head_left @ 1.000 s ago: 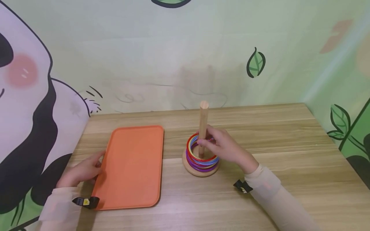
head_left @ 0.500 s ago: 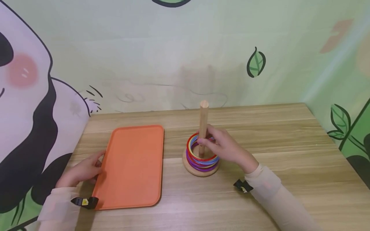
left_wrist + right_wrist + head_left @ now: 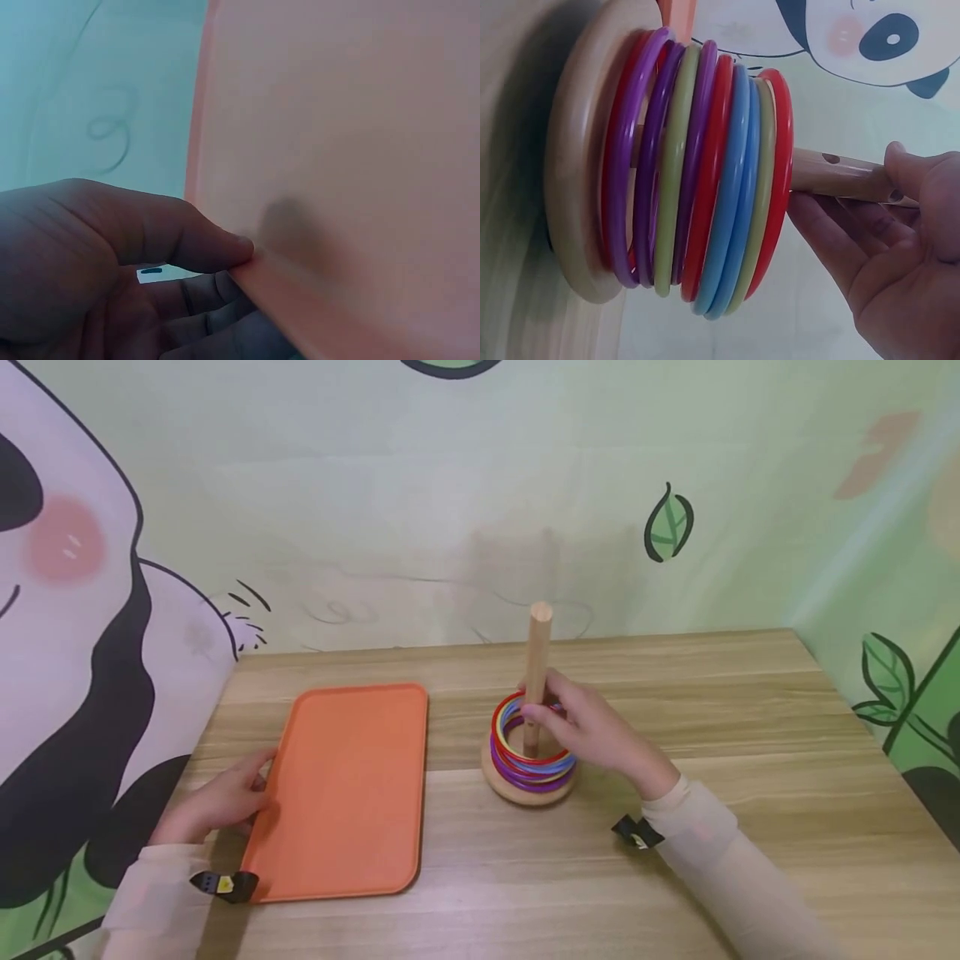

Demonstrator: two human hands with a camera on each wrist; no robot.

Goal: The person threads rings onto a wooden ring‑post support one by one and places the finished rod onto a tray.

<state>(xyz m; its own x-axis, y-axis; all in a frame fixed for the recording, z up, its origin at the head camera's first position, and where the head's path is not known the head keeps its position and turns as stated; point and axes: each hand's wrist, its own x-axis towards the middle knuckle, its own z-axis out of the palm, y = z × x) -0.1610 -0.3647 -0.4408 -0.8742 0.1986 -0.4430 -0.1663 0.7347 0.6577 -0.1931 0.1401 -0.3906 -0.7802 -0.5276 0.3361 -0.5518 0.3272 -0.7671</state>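
Observation:
My left hand (image 3: pixel 225 797) pinches the left edge of an orange rectangular tray (image 3: pixel 345 785) between thumb and fingers; the left wrist view shows the thumb on top of the rim and the other fingers partly hidden beneath. To the tray's right, my right hand (image 3: pixel 596 727) grips the upright wooden post (image 3: pixel 537 639) of a ring stand, above its rings. Several coloured rings (image 3: pixel 705 180), in red, purple, blue and yellow-green, are stacked around the post over a round wooden base (image 3: pixel 585 150). Whether the base is slightly off the table, I cannot tell.
The wooden table (image 3: pixel 720 710) runs back to a wall (image 3: pixel 390 510) painted with a panda and leaves. Pencil-like scribbles mark the lower wall. A black strap piece hangs at each sleeve's wrist.
The ring stand, with my right hand on its post, has shifted a little up and right in the head view. My left hand and the tray have hardly moved.

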